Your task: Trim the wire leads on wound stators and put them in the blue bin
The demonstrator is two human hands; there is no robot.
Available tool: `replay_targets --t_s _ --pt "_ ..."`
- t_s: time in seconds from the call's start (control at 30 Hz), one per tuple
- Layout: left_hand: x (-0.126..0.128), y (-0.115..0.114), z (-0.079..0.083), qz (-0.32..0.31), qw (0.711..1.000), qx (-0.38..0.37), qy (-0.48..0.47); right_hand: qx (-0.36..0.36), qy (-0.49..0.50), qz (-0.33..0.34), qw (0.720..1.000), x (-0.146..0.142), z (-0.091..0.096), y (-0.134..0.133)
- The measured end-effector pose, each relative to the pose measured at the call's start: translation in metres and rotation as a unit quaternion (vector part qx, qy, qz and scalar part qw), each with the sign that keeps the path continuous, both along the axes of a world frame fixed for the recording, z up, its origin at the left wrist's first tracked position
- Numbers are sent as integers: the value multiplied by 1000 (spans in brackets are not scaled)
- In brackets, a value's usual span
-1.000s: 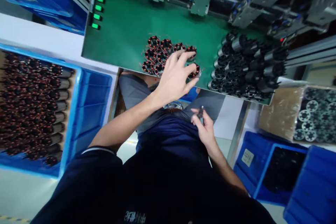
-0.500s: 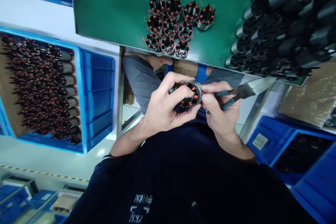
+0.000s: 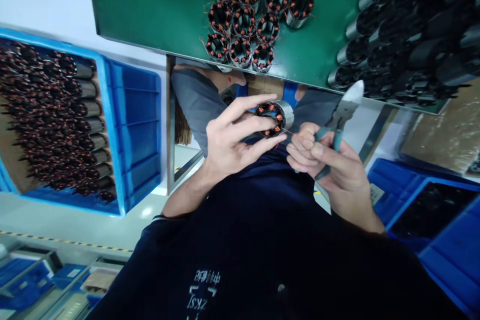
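Note:
My left hand [image 3: 236, 137] grips a motor stator [image 3: 285, 114], a metal ring with copper windings and black insulation, its open wound end tilted toward my fingers. One finger reaches into the ring. My right hand [image 3: 330, 160] is closed around pliers [image 3: 345, 107] with teal handles, their jaws pointing up and away. Its thumb and fingertips also pinch a thin copper wire [image 3: 288, 132] that runs from the stator. Above the hands, several more wound stators [image 3: 243, 22] stand in rows on the green bench [image 3: 150, 15].
Many black-and-silver stators [image 3: 397, 45] are piled at the bench's right. On the left a blue crate [image 3: 135, 132] holds layers of wound stators [image 3: 56, 125]. Another blue crate [image 3: 397, 185] with dark parts stands at the lower right. The bench edge runs just beyond my hands.
My right hand has drawn away from the stator to the right, and the pliers have swung more upright. The stator has turned, showing more of its metal side. The whole view has shifted slightly.

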State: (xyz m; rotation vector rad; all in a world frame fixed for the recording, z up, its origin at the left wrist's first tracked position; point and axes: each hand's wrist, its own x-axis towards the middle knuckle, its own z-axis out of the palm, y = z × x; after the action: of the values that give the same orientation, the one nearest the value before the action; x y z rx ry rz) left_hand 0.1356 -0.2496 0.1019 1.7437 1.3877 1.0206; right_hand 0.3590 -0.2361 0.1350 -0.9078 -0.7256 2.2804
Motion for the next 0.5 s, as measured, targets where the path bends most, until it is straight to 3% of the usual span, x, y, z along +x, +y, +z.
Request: replay_targets --t_s 0.17,0.33,0.5 --pt "17 -9 -22 7 991 -76 -110 19 53 -20 998 5 8 0" --pt "34 -19 -31 59 959 -114 -254 103 -135 -58 984 6 1 -1" --pt "40 -17 -30 97 955 -134 -246 239 -306 -113 915 11 2 -8"
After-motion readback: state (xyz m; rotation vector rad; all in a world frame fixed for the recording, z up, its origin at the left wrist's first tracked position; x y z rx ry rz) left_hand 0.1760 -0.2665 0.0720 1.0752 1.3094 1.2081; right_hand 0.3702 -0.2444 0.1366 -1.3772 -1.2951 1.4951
